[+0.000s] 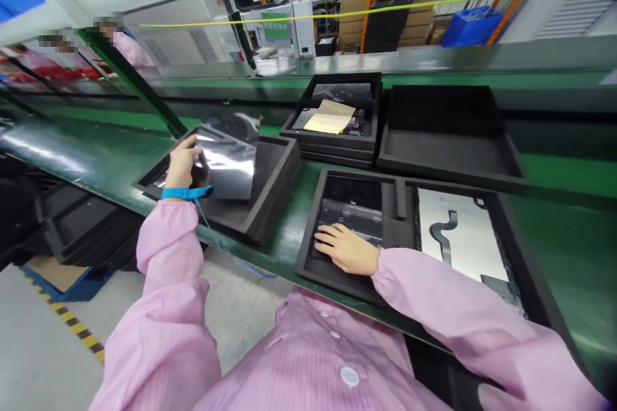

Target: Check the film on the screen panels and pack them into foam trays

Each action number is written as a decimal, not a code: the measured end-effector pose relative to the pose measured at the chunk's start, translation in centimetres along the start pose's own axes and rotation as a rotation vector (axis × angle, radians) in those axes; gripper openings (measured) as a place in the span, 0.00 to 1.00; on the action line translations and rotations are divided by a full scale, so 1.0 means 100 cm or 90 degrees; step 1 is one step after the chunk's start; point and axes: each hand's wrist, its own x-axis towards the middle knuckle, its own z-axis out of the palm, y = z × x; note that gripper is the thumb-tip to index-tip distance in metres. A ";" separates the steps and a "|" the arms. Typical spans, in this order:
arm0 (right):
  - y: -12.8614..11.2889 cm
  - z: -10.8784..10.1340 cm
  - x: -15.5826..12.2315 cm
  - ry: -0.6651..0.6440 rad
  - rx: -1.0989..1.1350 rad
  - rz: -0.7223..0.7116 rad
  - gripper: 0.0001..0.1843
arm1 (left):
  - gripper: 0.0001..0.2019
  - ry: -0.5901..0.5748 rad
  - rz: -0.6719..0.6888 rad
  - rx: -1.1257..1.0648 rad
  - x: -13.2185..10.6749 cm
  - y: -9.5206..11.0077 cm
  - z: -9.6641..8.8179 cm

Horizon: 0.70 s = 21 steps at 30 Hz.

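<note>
My left hand (182, 166), with a blue wrist strap (187, 193), pinches the left edge of a shiny, see-through plastic sheet (226, 167). The sheet stands tilted over a black foam tray (277, 196), its upper part crumpled and clear. On the right, my right hand (348, 249) lies with fingers stretched out on a dark glossy panel (354, 210). That panel rests in the left compartment of a second foam tray (313, 221). In the right compartment lies a silvery flat part (465, 228) with a dark ribbon cable (439, 231); my right sleeve covers its lower portion.
Behind stand stacked black trays (332, 149), the top one holding a yellow paper (331, 117), beside another foam tray (448, 148). A green post (132, 83) rises behind the left tray. More black trays (84, 218) sit below the green bench (81, 141) at left.
</note>
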 end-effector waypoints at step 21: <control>0.108 -0.049 -0.011 0.309 -0.076 0.659 0.13 | 0.24 -0.562 0.343 0.441 -0.198 -0.053 0.146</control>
